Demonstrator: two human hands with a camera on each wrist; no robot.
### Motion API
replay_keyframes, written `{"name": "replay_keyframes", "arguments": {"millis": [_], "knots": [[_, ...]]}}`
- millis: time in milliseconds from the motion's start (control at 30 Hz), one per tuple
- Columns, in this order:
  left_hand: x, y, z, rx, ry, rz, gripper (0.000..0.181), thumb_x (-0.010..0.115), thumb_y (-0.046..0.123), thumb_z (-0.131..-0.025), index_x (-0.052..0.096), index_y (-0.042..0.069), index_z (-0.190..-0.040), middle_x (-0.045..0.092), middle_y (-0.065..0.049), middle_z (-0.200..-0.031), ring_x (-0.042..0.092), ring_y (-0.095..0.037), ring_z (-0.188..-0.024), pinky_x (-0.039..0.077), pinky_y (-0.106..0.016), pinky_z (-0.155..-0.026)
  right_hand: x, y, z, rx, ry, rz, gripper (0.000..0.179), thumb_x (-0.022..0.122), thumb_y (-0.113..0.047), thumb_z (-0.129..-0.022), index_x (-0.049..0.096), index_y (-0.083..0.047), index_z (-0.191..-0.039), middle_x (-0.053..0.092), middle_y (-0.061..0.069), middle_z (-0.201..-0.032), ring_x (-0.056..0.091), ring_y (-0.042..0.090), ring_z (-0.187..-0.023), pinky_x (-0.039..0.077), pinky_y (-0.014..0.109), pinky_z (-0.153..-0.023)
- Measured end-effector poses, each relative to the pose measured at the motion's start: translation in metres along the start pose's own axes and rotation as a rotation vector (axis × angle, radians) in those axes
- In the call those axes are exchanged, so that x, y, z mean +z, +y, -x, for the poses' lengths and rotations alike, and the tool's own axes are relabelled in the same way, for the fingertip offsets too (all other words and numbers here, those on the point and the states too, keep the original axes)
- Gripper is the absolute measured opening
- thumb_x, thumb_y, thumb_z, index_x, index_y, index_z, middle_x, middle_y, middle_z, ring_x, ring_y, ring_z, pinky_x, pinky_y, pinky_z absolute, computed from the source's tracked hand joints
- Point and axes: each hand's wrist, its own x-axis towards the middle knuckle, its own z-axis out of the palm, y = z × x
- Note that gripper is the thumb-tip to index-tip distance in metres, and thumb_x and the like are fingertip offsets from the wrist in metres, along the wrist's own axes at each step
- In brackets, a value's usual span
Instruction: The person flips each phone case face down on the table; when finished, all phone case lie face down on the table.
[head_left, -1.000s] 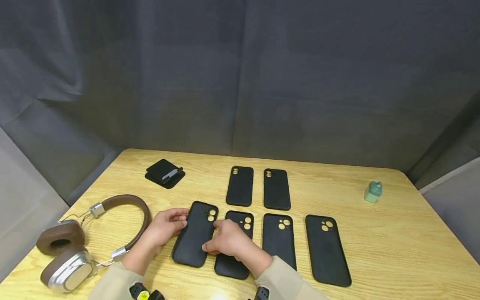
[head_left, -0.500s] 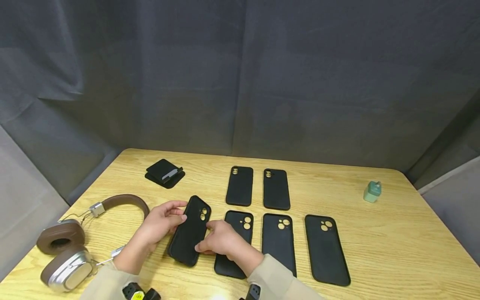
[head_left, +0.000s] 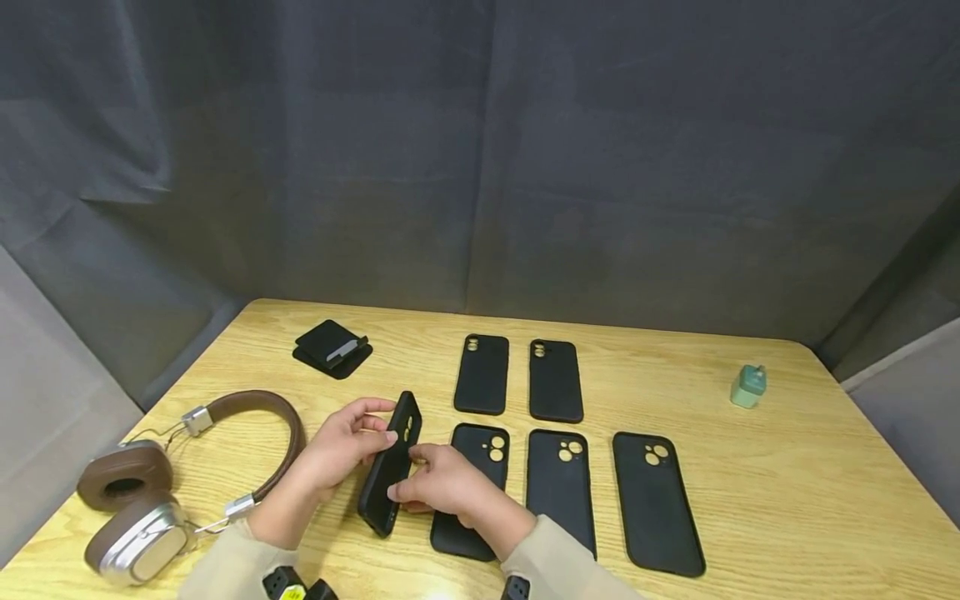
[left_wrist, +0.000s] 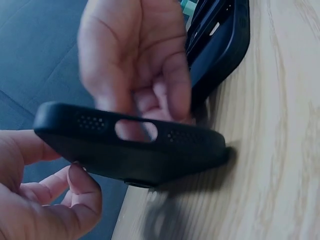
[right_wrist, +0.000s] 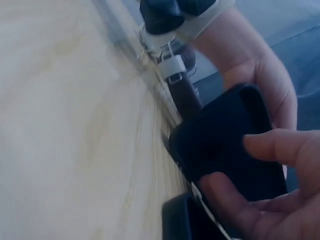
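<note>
A black phone case (head_left: 390, 471) stands tilted up on its long edge at the front left of the table, between both hands. My left hand (head_left: 341, 446) pinches its upper left edge with thumb and fingers. From the other side my right hand (head_left: 446, 483) grips it, with thumb and forefinger on the case in the right wrist view. The left wrist view shows the end of the case (left_wrist: 120, 155), with a charging-port cutout and speaker holes. Just right of it lies another black phone case (head_left: 468, 529), partly hidden under the right hand.
Two phone cases (head_left: 551, 487) (head_left: 660, 508) lie farther right in the front row. Behind are two more phone cases (head_left: 482, 379) (head_left: 557, 383). Brown headphones (head_left: 281, 417) lie left, a black folded stand (head_left: 330, 346) back left, a small green bottle-like object (head_left: 748, 386) back right.
The phone case between the hands has gone from lying nearly flat to standing on its long edge. Both hands have turned with it; the other cases stay put.
</note>
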Motion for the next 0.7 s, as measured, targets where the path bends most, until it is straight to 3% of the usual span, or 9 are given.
{"name": "replay_keyframes", "arguments": {"millis": [167,333,467,700], "knots": [[0.006,0.001,0.001,-0.003,-0.007,0.029,0.044,0.059,0.004,-0.086,0.045,-0.002,-0.127,0.048,-0.005,-0.085,0.047,-0.012,-0.064,0.041,-0.025,-0.057,0.001,-0.002,0.017,-0.067,-0.046,-0.133,0.064,0.066,-0.005,-0.080,0.037,0.003,-0.136,0.062,0.009,-0.086,0.064,0.023,-0.079,0.054,0.039,-0.074],[0.013,0.001,0.001,0.004,-0.026,0.059,0.045,0.058,0.003,-0.086,0.041,-0.003,-0.128,0.049,-0.003,-0.077,0.046,-0.010,-0.059,0.042,-0.024,-0.056,0.007,-0.004,0.030,-0.079,-0.076,-0.221,0.040,0.065,-0.004,-0.081,0.047,0.000,-0.116,0.057,0.008,-0.083,0.060,0.015,-0.070,0.054,0.039,-0.072],[0.021,0.000,0.000,0.006,-0.031,0.078,0.045,0.057,0.002,-0.087,0.039,-0.003,-0.128,0.051,-0.002,-0.073,0.045,-0.009,-0.054,0.041,-0.023,-0.053,0.010,-0.004,0.033,-0.097,-0.054,-0.230,0.023,0.066,-0.005,-0.081,0.049,-0.003,-0.096,0.054,0.006,-0.077,0.058,0.014,-0.066,0.054,0.037,-0.069],[0.029,0.001,0.000,0.004,-0.002,0.070,0.043,0.057,0.002,-0.087,0.041,-0.002,-0.126,0.049,-0.001,-0.070,0.041,-0.009,-0.052,0.037,-0.022,-0.052,0.014,-0.001,0.031,-0.118,0.025,-0.187,0.024,0.070,-0.007,-0.079,0.046,-0.004,-0.084,0.051,0.004,-0.071,0.056,0.014,-0.061,0.054,0.034,-0.063]]}}
